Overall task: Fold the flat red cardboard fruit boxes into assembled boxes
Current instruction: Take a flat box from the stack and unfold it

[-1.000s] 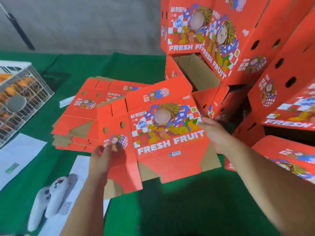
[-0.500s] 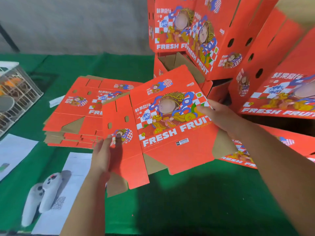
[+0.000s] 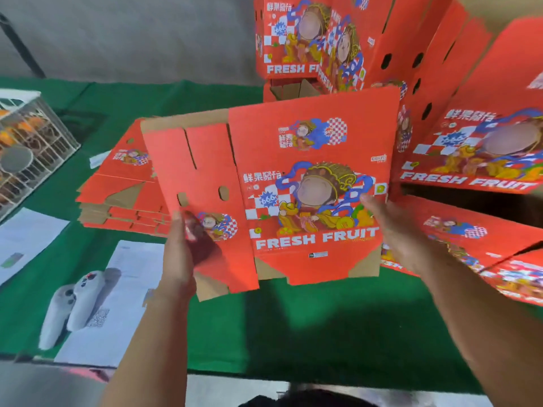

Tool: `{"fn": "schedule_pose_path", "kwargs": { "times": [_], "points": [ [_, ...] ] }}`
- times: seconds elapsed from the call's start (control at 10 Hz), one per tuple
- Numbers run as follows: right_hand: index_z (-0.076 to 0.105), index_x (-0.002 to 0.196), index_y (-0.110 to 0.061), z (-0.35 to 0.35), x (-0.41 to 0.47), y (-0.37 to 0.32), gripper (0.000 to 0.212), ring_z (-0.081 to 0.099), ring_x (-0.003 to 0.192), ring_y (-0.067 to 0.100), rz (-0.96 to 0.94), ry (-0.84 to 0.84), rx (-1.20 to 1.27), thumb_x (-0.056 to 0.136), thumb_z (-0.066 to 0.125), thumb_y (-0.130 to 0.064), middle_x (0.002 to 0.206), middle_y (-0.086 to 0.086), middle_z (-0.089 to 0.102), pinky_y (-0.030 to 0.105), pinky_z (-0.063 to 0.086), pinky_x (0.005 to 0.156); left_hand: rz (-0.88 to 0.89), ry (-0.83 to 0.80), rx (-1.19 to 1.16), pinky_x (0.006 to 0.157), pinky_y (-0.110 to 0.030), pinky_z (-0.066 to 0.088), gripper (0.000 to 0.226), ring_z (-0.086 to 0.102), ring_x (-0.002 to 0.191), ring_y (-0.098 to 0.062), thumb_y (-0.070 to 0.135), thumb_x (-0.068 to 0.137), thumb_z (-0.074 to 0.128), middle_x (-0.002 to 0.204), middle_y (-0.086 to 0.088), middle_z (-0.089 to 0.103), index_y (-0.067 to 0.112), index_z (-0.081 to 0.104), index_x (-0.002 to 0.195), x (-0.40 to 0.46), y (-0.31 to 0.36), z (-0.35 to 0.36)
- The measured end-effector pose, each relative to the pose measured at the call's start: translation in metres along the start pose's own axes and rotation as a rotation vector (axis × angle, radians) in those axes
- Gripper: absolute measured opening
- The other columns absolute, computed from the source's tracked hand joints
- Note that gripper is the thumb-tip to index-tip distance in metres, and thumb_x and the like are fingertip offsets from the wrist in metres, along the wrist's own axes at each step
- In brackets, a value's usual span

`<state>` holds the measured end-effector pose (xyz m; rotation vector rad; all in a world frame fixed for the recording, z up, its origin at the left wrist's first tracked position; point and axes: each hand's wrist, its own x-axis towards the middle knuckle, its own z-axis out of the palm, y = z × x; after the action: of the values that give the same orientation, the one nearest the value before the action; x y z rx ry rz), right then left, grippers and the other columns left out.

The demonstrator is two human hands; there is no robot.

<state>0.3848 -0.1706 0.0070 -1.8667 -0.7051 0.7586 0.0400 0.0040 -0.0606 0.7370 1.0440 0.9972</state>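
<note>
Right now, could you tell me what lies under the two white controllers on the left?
The white controllers rest on a printed paper sheet spread over the green table cover. Whatever is printed beneath them is hidden.

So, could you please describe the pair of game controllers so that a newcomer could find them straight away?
Start at the green table cloth and go to its near left corner, left of the left hand. There a white paper sheet lies, and the two game controllers rest side by side on its left edge. They are the only pale grey, curved things among flat papers and red cardboard.
</note>
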Motion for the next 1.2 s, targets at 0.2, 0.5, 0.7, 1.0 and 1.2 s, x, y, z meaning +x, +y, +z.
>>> {"fn": "schedule_pose_path", "kwargs": {
  "times": [0.2, 0.5, 0.7, 1.0, 1.2],
  "points": [
    [0.077, 0.100, -0.043, -0.012, -0.002, 0.006, 0.062, 0.078, 0.080, 0.017, 0.017, -0.064, 0.035, 0.066, 0.063, -0.093, 0.095, 0.006, 0.078, 0.033, 0.062, 0.057, -0.046, -0.212, 0.036, 0.088, -0.033, 0.062, 0.074, 0.071, 0.118, -0.021, 0.077, 0.090, 0.052, 0.128, -0.008, 0.073, 0.018, 0.075, 0.127, -0.013, 0.024, 0.017],
    [0.068, 0.135, -0.041, 0.006, -0.003, 0.004, 0.080, 0.063, 0.130, 0.027, 0.222, -0.358, 0.497, 0.080, 0.042, -0.093, 0.145, 0.002, 0.064, 0.053, 0.043, 0.109, -0.025, 0.070, 0.372, 0.118, -0.049, 0.040, 0.077, 0.060, 0.130, -0.026, 0.093, 0.076, 0.037, 0.135, -0.001, 0.065, 0.031, 0.069, 0.108, 0.023, 0.046, -0.021],
    [0.057, 0.132, 0.009, 0.048, 0.001, 0.001, 0.069, 0.052, 0.133, 0.053, 0.372, -0.108, 0.864, 0.107, 0.018, -0.043, 0.130, 0.035, 0.064, 0.060, 0.028, 0.119, -0.061, 0.004, 0.429, 0.116, -0.059, 0.041, 0.062, 0.066, 0.109, -0.027, 0.061, 0.078, 0.041, 0.115, -0.007, 0.072, 0.016, 0.072, 0.109, 0.065, 0.050, -0.042],
    [0.063, 0.134, -0.019, 0.054, -0.002, -0.003, 0.048, 0.072, 0.111, 0.019, 0.159, -0.058, 0.691, 0.108, 0.035, -0.048, 0.124, 0.000, 0.075, 0.036, 0.059, 0.089, -0.115, -0.331, 0.275, 0.094, -0.037, 0.058, 0.055, 0.069, 0.122, -0.026, 0.038, 0.098, 0.030, 0.131, -0.009, 0.072, 0.023, 0.075, 0.127, 0.079, 0.049, -0.050],
    [0.073, 0.070, -0.049, 0.051, -0.004, -0.021, 0.077, 0.062, 0.053, -0.010, 0.198, 0.029, 0.712, 0.114, 0.023, -0.012, 0.053, -0.027, 0.062, 0.015, 0.054, 0.066, 0.114, 0.004, 0.357, 0.107, -0.048, 0.050, 0.048, 0.066, 0.123, -0.028, 0.049, 0.101, 0.032, 0.126, -0.008, 0.072, 0.027, 0.068, 0.124, 0.064, 0.050, -0.029]
  ]
}}
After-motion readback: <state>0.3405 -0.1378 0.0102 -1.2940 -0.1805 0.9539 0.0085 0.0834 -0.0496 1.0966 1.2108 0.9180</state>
